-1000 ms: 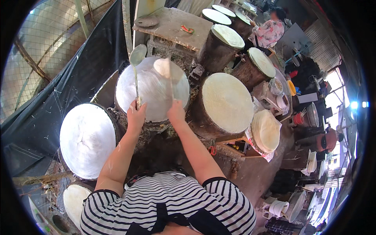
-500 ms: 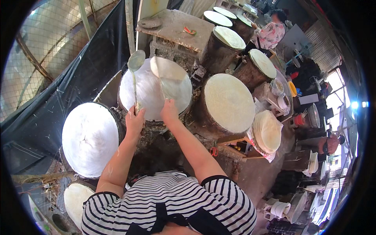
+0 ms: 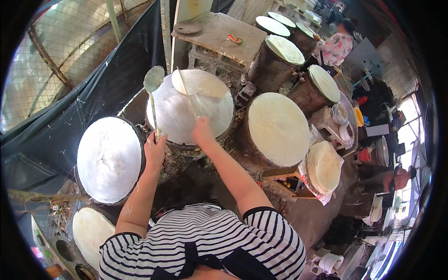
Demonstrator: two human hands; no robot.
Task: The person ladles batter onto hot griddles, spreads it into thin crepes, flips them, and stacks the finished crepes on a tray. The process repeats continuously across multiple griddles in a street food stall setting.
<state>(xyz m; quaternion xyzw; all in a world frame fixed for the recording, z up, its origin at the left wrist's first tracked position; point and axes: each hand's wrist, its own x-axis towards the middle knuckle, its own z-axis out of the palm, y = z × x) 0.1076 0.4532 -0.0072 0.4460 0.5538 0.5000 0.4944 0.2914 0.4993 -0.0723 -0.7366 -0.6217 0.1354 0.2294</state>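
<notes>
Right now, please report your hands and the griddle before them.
Left hand holding ladle. Right hand holding thin tool. Griddle: pale patch, far side. Ladle visually overlaps left edge.

The head view looks steeply down and forward from the wearer's head, with the striped shirt (image 3: 200, 245) nearest, at the lower edge. The left hand (image 3: 154, 151), right hand (image 3: 203, 132) and round griddle (image 3: 173, 112) lie close, near the middle, while the wide fisheye circle reaches wire mesh (image 3: 88, 53) at upper left and a distant co-worker (image 3: 333, 49) at upper right.
</notes>
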